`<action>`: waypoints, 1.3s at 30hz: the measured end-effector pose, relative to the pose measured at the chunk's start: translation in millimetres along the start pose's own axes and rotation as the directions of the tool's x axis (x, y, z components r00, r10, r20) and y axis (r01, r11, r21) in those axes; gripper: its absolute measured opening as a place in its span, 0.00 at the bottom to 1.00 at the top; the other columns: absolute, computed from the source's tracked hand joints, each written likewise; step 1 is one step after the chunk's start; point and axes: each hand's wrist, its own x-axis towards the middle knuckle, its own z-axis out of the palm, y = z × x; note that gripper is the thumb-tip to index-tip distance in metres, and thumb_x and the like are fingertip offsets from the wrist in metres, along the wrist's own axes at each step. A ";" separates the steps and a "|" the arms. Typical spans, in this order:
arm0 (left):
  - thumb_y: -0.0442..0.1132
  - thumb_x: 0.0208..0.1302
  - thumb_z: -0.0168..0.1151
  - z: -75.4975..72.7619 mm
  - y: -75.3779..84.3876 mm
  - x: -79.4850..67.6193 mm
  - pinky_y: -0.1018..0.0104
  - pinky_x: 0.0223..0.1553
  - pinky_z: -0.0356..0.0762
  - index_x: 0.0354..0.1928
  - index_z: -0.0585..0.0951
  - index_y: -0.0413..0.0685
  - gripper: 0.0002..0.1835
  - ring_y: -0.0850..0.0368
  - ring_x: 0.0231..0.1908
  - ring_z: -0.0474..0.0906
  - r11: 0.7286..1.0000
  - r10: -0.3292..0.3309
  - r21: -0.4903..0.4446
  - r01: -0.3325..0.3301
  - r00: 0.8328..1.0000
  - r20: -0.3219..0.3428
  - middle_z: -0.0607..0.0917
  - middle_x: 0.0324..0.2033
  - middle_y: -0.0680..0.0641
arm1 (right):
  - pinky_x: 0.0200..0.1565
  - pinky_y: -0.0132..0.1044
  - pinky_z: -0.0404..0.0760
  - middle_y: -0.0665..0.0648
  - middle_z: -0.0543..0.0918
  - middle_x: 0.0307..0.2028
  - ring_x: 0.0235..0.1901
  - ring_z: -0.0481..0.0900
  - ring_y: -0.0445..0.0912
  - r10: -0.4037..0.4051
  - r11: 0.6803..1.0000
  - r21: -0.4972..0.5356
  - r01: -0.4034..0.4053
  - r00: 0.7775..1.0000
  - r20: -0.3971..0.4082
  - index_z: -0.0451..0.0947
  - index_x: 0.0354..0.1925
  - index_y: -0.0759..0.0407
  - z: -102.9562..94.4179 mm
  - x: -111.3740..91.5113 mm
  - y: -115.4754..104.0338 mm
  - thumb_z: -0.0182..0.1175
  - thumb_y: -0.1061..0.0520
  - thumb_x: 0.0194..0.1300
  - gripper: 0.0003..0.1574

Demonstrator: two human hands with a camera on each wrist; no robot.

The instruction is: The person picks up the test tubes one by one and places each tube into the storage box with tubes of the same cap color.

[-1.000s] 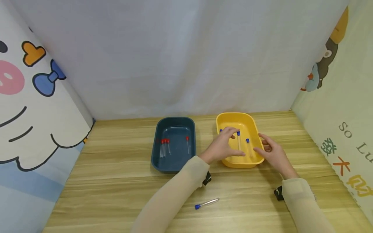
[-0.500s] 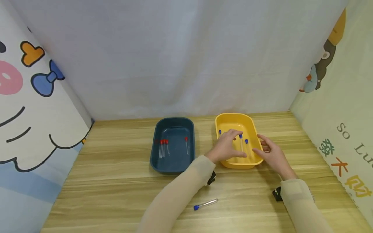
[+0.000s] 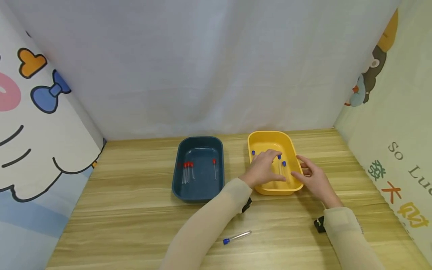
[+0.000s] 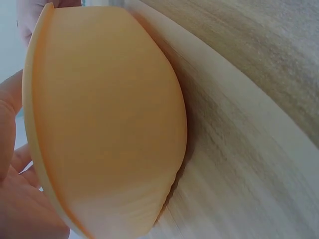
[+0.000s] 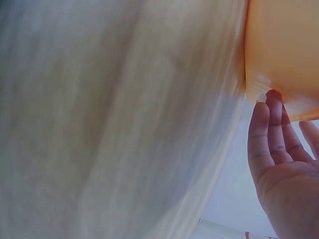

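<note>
In the head view, my left hand (image 3: 263,168) reaches over the yellow tray (image 3: 270,135), thumb and fingers spread wide. Its fingertips hover close to the blue cap of a clear test tube (image 3: 279,157). Just right of that lies a second blue-capped tube (image 3: 284,164); a third blue cap (image 3: 253,152) shows by the left wall. My right hand (image 3: 315,180) is at the tray's right side, thumb over the rim. From the right wrist view, its nearly straight fingers (image 5: 259,132) touch the outer wall. The left wrist view is mostly filled by the tray's outside (image 4: 109,119).
A dark blue tray (image 3: 199,195) stands to the left, holding several red-capped tubes (image 3: 188,165). One blue-capped tube (image 3: 237,237) lies on the wooden table (image 3: 135,225) in front. A pale curtain (image 3: 216,67) hangs behind; printed panels stand at both sides.
The left hand has shifted slightly right, and the tube by its fingertips now lies closer to the other blue-capped one. My right hand stays at the tray. The head view has turned slightly.
</note>
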 end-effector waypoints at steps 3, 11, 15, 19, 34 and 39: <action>0.59 0.56 0.77 1.6 1.6 1.6 0.50 0.75 0.65 0.75 0.68 0.55 0.47 0.53 0.71 0.71 0.999 -0.009 0.033 0.008 1.000 0.008 0.72 0.74 0.53 | 0.43 0.25 0.82 0.75 0.75 0.61 0.56 0.81 0.66 -0.003 1.000 -0.001 0.003 1.000 -0.004 0.57 0.79 0.62 -0.2 -0.3 -0.4 0.62 0.50 0.75 0.44; 0.60 0.57 0.77 4.6 8.3 6.7 0.53 0.74 0.67 0.79 0.62 0.54 0.52 0.51 0.71 0.72 0.998 -0.049 0.050 0.046 0.997 0.052 0.72 0.75 0.54 | 0.42 0.24 0.81 0.74 0.74 0.62 0.57 0.80 0.66 0.009 1.000 0.019 -0.009 1.000 0.005 0.56 0.80 0.60 -1.2 -0.7 0.2 0.61 0.49 0.75 0.45; 0.60 0.56 0.77 7.1 10.2 8.2 0.54 0.75 0.66 0.80 0.61 0.55 0.53 0.52 0.71 0.72 0.996 -0.077 0.043 0.074 0.994 0.074 0.72 0.74 0.55 | 0.42 0.23 0.80 0.74 0.74 0.62 0.57 0.80 0.65 0.013 1.000 0.023 -0.013 1.000 0.005 0.56 0.80 0.60 -1.3 -1.0 -0.2 0.62 0.49 0.75 0.45; 0.60 0.56 0.77 8.9 11.0 9.1 0.55 0.75 0.65 0.80 0.61 0.56 0.53 0.52 0.71 0.72 0.995 -0.093 0.047 0.090 0.992 0.079 0.73 0.74 0.56 | 0.42 0.22 0.80 0.74 0.75 0.62 0.57 0.80 0.65 0.013 1.000 0.022 -0.013 1.000 0.001 0.56 0.80 0.60 -1.2 -0.6 0.1 0.62 0.49 0.75 0.45; 0.60 0.54 0.78 23.2 6.5 16.8 0.57 0.71 0.72 0.79 0.61 0.56 0.54 0.56 0.68 0.76 0.985 -0.165 0.068 0.158 0.981 0.101 0.75 0.72 0.55 | 0.40 0.22 0.81 0.74 0.75 0.62 0.55 0.80 0.61 0.013 0.998 0.060 -0.014 1.000 0.013 0.56 0.80 0.60 1.8 0.8 2.3 0.62 0.50 0.75 0.45; 0.61 0.54 0.78 24.9 6.1 23.6 0.61 0.68 0.76 0.79 0.62 0.57 0.54 0.58 0.68 0.76 0.979 -0.197 0.073 0.190 0.975 0.107 0.75 0.72 0.56 | 0.40 0.22 0.81 0.73 0.75 0.62 0.55 0.80 0.61 0.018 0.998 0.054 -0.018 1.000 0.008 0.56 0.80 0.59 0.4 1.3 2.0 0.62 0.50 0.75 0.45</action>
